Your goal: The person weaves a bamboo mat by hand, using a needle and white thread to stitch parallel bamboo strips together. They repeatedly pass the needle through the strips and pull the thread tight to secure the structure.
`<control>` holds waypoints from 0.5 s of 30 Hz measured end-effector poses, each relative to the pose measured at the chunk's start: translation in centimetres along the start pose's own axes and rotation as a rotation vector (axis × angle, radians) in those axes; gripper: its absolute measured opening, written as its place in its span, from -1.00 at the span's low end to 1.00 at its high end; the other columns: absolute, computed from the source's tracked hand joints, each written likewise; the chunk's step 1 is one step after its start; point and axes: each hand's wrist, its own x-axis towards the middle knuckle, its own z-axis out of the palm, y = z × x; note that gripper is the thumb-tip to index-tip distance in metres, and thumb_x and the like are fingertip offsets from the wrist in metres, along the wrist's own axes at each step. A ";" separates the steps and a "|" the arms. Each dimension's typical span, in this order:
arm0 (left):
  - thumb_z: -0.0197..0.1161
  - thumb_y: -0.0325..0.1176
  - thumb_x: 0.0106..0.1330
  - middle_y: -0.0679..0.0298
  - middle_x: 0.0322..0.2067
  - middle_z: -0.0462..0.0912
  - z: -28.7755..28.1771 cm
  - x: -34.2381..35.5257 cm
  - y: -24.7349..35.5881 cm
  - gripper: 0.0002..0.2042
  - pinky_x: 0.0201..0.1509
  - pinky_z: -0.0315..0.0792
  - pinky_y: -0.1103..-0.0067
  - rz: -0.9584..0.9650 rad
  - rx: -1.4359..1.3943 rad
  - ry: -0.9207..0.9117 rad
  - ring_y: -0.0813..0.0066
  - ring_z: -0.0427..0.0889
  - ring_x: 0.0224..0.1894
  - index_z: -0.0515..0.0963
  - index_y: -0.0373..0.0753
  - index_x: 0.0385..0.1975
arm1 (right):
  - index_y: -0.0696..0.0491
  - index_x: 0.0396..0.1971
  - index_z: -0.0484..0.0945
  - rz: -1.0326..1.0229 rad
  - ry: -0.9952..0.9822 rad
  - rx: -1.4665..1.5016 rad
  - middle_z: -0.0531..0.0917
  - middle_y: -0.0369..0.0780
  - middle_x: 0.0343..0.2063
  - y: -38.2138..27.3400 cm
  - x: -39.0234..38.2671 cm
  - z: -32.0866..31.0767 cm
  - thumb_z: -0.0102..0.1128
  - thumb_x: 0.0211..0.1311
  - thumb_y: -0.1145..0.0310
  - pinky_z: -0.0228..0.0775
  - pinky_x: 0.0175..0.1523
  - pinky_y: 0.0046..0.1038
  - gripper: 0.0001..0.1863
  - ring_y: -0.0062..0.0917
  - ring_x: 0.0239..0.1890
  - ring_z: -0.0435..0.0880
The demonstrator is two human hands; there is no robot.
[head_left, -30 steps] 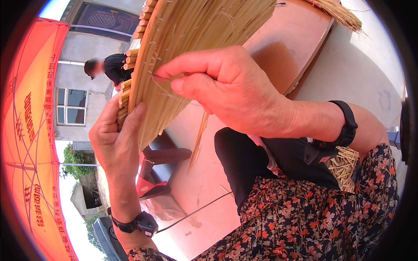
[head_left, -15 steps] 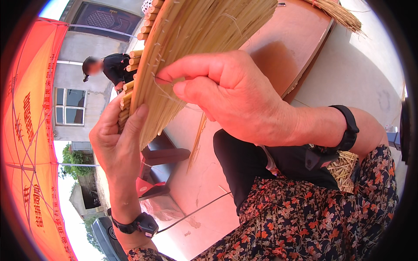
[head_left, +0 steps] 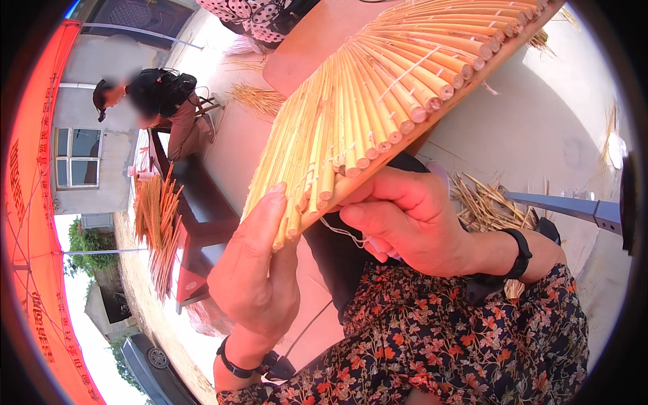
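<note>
A fan-shaped piece of straw stalks (head_left: 351,108), stitched with pale thread and edged by a flat strip, slants across the front of me. My left hand (head_left: 260,270) grips its lower left corner, thumb on top of the stalks and fingers behind. Beneath the strip edge, my right hand (head_left: 412,219) is closed, its index fingertip hidden behind the piece. A loose pale thread (head_left: 345,231) hangs from the edge and runs into the curled fingers of that hand. Whether a needle is between them is hidden.
A bundle of stalks (head_left: 155,223) leans by a dark low table (head_left: 196,182) at left. A person (head_left: 162,101) bends over there; another in a dotted top (head_left: 260,17) is at the far side. Cut straw (head_left: 493,206) lies beside a metal bar (head_left: 567,206) at right.
The straw piece has been tipped over, so its round stalk ends and stitched ribs now face me. My right hand has moved from its flat face to below the edge; my left hand has shifted right.
</note>
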 end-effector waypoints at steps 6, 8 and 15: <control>0.23 -0.80 0.18 -0.18 0.07 0.66 3.1 -3.1 1.3 -0.50 0.28 0.53 0.34 0.092 -0.001 -0.040 -0.03 0.69 0.13 0.52 -0.47 0.19 | 0.18 -0.05 0.69 0.013 0.016 0.309 0.61 -0.33 -0.56 3.8 -3.9 -2.6 0.20 0.45 0.53 0.32 -0.51 -0.63 -0.82 -0.75 -0.61 0.49; 0.24 -0.79 0.13 -0.19 0.07 0.66 3.1 -3.4 1.6 -0.49 0.30 0.52 0.29 0.082 -0.008 -0.060 -0.08 0.68 0.14 0.53 -0.47 0.17 | 0.19 -0.09 0.69 0.033 0.018 0.294 0.60 -0.31 -0.58 4.2 -4.5 -2.9 0.20 0.44 0.54 0.33 -0.50 -0.60 -0.85 -0.72 -0.61 0.50; 0.27 -0.63 0.23 -0.10 -0.01 0.71 3.8 -4.4 1.9 -0.67 0.14 0.64 0.33 0.165 0.003 -0.056 -0.02 0.73 0.05 0.64 -0.38 0.02 | 0.22 0.12 0.53 0.410 -0.104 -0.062 0.71 -0.06 -0.22 5.3 -7.2 -5.6 0.23 0.42 0.39 0.59 -0.23 -0.43 -0.65 -0.43 -0.28 0.71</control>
